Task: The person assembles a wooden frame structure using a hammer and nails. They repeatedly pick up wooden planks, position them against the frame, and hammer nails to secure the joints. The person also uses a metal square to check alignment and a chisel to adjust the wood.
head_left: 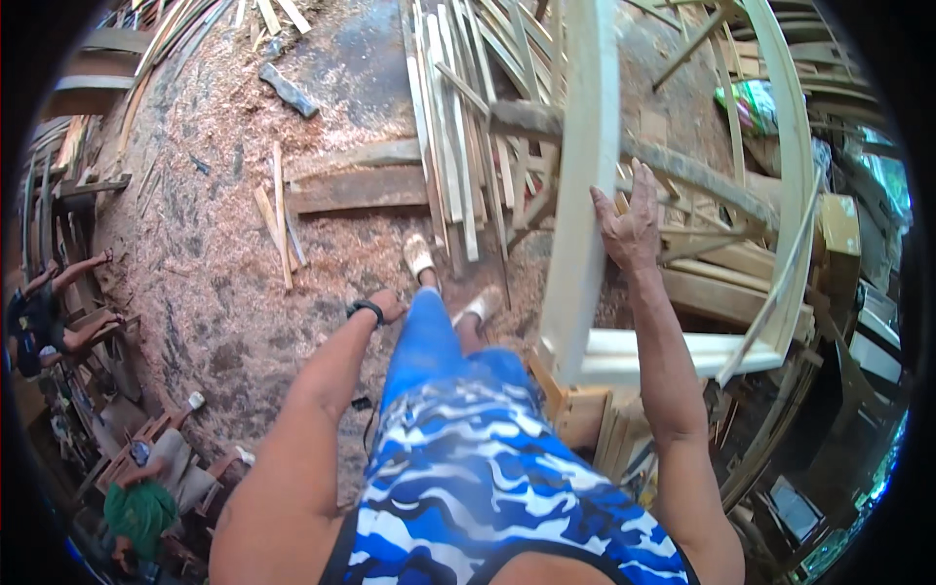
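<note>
Workshop scene from above, cluttered round the edges. Dark ground (pixel 219 263) underfoot, strewn thickly with pinkish-brown wood shavings, barer toward the top. Long pale wooden strips (pixel 448 127) in a loose bundle ahead of the feet, just beside stacked brown planks (pixel 366 190). On the shavings farther up, a dark grey elongated object (pixel 289 91), kind unclear.

At right, a large pale wooden frame (pixel 587 175), with a thick straight near side, a white-looking end rail and a curved far side. Behind it, a weathered grey-brown beam (pixel 697 180) running crosswise, plus more timber.

Right hand (pixel 634 229) raised at the frame's near side, thumb and fingers spread well apart. Cannot tell whether touching the board or holding the small yellowish bit showing between thumb and fingers. Left hand (pixel 392 306) low beside the blue-trousered leg, dark band on wrist, fingers loosely bent; grip and contents not visible.

Along the left edge, a seated person in a green shirt (pixel 141 515) and, higher up, another in dark clothing (pixel 34 327).

Printing: green, white and multicoloured bag (pixel 753 107) at upper right, partly behind the frame; any lettering too small to read.
</note>
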Tool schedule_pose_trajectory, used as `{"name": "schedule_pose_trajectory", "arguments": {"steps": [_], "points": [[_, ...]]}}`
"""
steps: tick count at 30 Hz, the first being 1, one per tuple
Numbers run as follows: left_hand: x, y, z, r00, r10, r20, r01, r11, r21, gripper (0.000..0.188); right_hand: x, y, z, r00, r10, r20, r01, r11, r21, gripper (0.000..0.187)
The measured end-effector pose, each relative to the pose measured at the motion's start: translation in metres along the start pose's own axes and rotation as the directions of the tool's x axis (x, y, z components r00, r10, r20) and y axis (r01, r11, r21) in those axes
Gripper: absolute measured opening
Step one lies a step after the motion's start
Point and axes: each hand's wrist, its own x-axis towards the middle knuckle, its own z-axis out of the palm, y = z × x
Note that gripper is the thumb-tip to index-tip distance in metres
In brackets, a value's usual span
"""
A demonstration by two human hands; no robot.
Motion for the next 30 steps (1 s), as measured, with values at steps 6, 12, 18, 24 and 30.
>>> {"name": "schedule_pose_trajectory", "arguments": {"steps": [6, 12, 18, 24, 30], "points": [[0.128, -0.048, -0.048, 0.985, 0.123, -0.12, -0.117, 0.992, 0.052, 0.048, 0.138, -0.012, 0.056, 0.999, 0.004, -0.035, -0.008, 0.99, -0.142, 0.084], [0.236, -0.028, -0.111, 0.992, 0.114, -0.059, -0.104, 0.983, 0.152, 0.029, 0.147, -0.034, 0.05, 0.978, 0.175, 0.114, -0.176, 0.984, 0.002, 0.074], [0.32, 0.013, -0.172, 0.989, 0.133, -0.06, -0.125, 0.985, 0.121, 0.038, 0.142, -0.029, 0.054, 0.934, 0.311, 0.177, -0.321, 0.947, 0.027, 0.072], [0.424, 0.013, -0.161, 0.988, 0.105, -0.116, -0.106, 0.994, 0.004, 0.055, 0.134, -0.007, 0.045, 0.926, 0.324, 0.193, -0.329, 0.944, -0.006, 0.074], [0.479, 0.047, -0.139, 0.998, -0.066, 0.011, 0.065, 0.93, -0.361, 0.052, 0.125, -0.004, 0.031, 0.853, 0.48, 0.206, -0.498, 0.866, 0.047, 0.075]]}}
